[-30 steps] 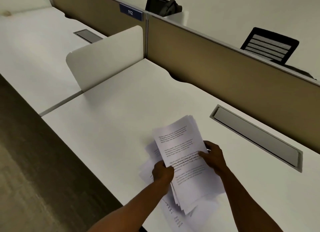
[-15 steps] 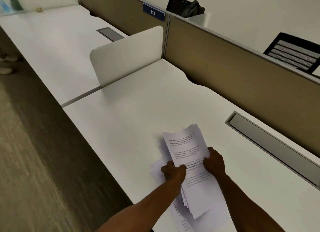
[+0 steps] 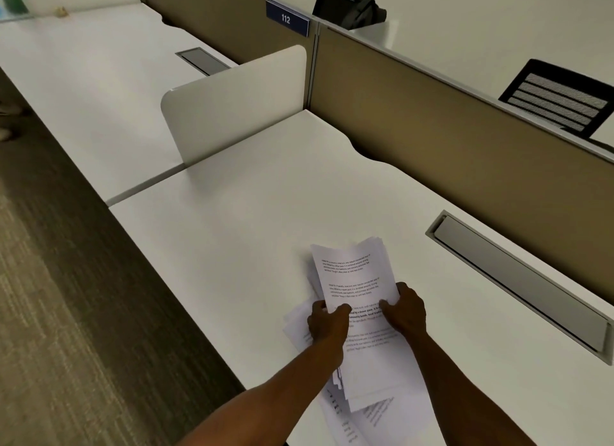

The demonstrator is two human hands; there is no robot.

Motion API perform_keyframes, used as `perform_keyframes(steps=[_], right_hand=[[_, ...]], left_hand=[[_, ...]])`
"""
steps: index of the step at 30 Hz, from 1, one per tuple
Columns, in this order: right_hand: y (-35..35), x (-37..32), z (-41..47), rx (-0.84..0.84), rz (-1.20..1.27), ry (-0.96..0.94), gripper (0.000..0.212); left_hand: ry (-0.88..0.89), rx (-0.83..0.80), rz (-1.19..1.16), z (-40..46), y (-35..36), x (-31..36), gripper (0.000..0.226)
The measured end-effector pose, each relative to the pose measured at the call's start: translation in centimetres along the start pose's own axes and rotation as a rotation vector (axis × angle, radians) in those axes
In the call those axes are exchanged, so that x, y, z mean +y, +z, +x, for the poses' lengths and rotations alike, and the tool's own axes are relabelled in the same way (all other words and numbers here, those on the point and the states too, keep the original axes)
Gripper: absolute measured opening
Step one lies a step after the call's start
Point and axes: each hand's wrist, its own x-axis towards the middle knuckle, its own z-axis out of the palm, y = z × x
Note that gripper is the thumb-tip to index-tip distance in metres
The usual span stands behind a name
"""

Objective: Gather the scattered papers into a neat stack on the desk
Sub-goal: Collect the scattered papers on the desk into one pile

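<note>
Nearest the camera, two bare forearms reached in from the bottom edge over the white desk (image 3: pixel 232 246). Under them, loose printed sheets (image 3: pixel 352 422) lay fanned out and askew at the desk's near edge, their corners poking out below and to the left of the bundle above.

The left hand (image 3: pixel 327 324) curled its fingers round the left edge of a sheaf of printed papers (image 3: pixel 352 279), thumb on the top page. The right hand (image 3: pixel 405 312) gripped the same sheaf at its right edge, thumb likewise pressed on the printed face and fingers wrapped beneath. The sheaf sat between the two hands, its far end pointing away from the person and its pages not yet squared, with several edges stepped at the far right corner. Whether its underside touched the desk could not be told.

To the right, further back, a long grey cable-tray lid (image 3: pixel 518 286) was set into the desk surface, well apart from the papers. Behind it ran a tan partition panel (image 3: pixel 432 139) along the desk's far side. To the left, a white rounded divider screen (image 3: pixel 232 103) stood upright between this desk and the neighbouring desk (image 3: pixel 83 80), which carried its own small grey hatch (image 3: pixel 202 60).

Farthest off, a blue plate marked 112 (image 3: pixel 287 18) was fixed at the top of the partition, a dark bag (image 3: pixel 349 5) sat beyond it, and a black mesh chair back (image 3: pixel 558 96) showed at the far right. Striped carpet (image 3: pixel 66 312) covered the floor on the left.
</note>
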Motion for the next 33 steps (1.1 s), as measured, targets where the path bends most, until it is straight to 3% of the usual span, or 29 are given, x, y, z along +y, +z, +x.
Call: perform_keyframes(steps=[6,11,13,15,17,22,27,33], right_hand=[[0.0,0.8,0.0,0.032,0.019,-0.011,0.041],[-0.5,1.3,0.0,0.052,0.116,-0.003,0.031],[-0.5,1.5,-0.3,0.081,0.149,-0.024,0.029],[-0.4,1.8,-0.7,0.139,0.17,-0.06,0.029],[-0.5,2.2,-0.9,0.152,0.23,-0.077,0.03],[-1.9,3.3,-0.4,-0.029,0.409,-0.019,0.034],[-2.2,4.0,-0.3,-0.076,0.474,0.009,0.036],[-3.3,4.4,-0.5,-0.06,0.504,0.03,0.033]], left_hand=[[0.113,0.066,0.027,-0.3,1.1,0.5,0.042],[0.105,0.072,-0.093,-0.1,1.1,0.8,0.095],[0.049,-0.028,-0.089,0.0,1.0,1.1,0.084],[0.076,-0.105,0.008,0.4,0.9,1.2,0.044],[0.126,-0.121,0.102,0.6,0.7,1.1,0.029],[0.15,-0.152,0.083,1.2,-0.1,0.5,0.046],[0.2,-0.215,0.109,0.7,-0.2,0.0,0.07],[0.335,-0.314,0.181,-1.7,0.7,1.2,0.064]])
